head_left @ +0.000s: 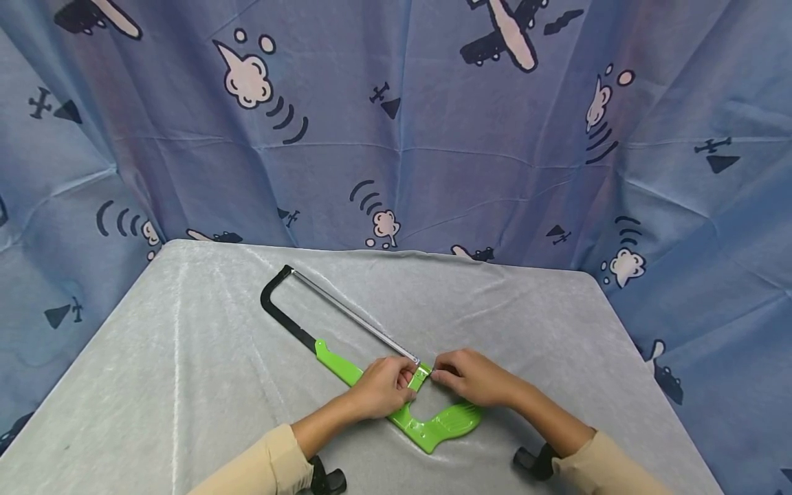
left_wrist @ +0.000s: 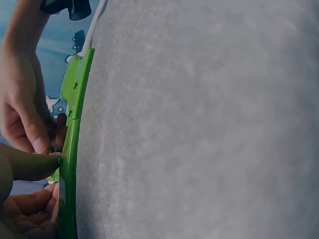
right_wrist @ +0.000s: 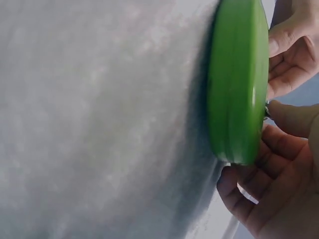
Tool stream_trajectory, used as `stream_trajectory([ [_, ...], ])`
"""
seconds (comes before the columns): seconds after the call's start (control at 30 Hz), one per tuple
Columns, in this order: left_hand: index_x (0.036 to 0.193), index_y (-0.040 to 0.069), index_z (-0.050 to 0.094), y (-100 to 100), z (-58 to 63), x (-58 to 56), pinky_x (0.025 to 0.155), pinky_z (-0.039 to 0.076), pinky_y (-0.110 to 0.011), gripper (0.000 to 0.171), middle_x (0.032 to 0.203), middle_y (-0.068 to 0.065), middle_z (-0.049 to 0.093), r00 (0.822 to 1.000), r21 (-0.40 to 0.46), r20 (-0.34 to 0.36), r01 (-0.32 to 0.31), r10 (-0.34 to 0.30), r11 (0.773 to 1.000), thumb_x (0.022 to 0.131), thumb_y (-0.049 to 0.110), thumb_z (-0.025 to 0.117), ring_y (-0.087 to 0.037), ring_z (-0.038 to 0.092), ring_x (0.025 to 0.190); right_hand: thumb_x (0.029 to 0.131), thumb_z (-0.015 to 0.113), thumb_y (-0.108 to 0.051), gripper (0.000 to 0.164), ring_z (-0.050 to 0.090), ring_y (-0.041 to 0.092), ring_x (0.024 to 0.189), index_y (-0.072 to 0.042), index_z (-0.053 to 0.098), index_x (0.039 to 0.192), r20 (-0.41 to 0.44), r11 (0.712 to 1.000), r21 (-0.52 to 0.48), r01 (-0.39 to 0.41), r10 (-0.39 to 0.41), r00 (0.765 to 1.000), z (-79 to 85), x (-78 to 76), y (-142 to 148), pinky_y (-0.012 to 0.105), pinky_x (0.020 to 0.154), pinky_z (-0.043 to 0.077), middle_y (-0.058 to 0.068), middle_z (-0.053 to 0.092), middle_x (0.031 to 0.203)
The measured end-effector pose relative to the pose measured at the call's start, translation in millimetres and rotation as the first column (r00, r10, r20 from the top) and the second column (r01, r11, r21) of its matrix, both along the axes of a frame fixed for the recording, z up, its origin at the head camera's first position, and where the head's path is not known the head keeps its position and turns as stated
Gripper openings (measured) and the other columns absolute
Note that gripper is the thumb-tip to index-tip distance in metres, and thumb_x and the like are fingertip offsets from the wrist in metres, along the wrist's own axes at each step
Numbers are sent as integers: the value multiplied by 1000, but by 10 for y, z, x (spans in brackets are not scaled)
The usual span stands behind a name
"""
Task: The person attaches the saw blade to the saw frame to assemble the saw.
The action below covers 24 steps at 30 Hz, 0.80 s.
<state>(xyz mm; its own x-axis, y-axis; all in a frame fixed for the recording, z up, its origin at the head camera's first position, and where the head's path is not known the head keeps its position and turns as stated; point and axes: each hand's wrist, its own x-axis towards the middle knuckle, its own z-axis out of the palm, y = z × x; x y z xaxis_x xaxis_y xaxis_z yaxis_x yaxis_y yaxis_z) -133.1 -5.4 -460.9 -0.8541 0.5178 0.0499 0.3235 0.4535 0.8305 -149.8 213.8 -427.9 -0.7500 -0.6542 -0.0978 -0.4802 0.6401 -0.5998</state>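
A hacksaw [head_left: 337, 363] with a black front frame and bright green rear part lies on the covered table. Its silver blade [head_left: 353, 313] runs from the black tip to the green post [head_left: 418, 377]. My left hand [head_left: 381, 388] grips that post between thumb and fingers, close to the blade's near end. On the post's other side, my right hand [head_left: 473, 377] pinches a small metal fitting [right_wrist: 267, 110] of the hacksaw between thumb and fingers. Just below the right hand is the green handle [head_left: 456, 421]. In the left wrist view the green frame [left_wrist: 72, 149] stands edge-on beside both hands.
A light grey plush cloth [head_left: 204, 371] covers the table. Behind and at both sides hangs a blue curtain [head_left: 334, 103] with a plane print. Black wrist mounts [head_left: 535, 462] sit under the beige sleeves [head_left: 262, 464], low over the table.
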Motion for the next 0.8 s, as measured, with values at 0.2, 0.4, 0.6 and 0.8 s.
stream_trajectory([
  [0.2,99,-1,64,1,8,0,65,45,-19,23,77,0,56,1000,2,1,0,0,1000,79,-1,77,-3,50,69,101,57,-13,20,48,2,62,-7,68,85,111,996,-86,1,8,994,-35,-40,29,23,58,43,-6,55,69],
  [0.4,97,0,65,-5,2,1,65,45,-19,23,78,0,57,1000,3,-3,-5,5,1000,78,-1,77,-3,51,69,103,52,-10,24,46,7,56,0,65,86,293,986,-150,74,-27,956,-40,-41,28,22,52,41,3,58,70],
  [0.6,98,0,65,1,-1,2,65,45,-19,23,78,0,59,1000,2,-2,-13,13,1000,78,-1,77,-3,51,69,104,45,-5,25,45,12,55,8,63,91,451,969,-189,162,-61,890,-45,-39,17,22,51,39,5,57,71],
  [0.8,98,1,66,2,-11,8,65,46,-19,22,77,-1,59,1000,3,-9,-19,19,1000,77,-1,75,-3,52,69,104,42,-3,27,48,11,56,10,62,90,510,959,-180,221,-101,854,-23,-28,-24,22,52,42,4,56,69],
])
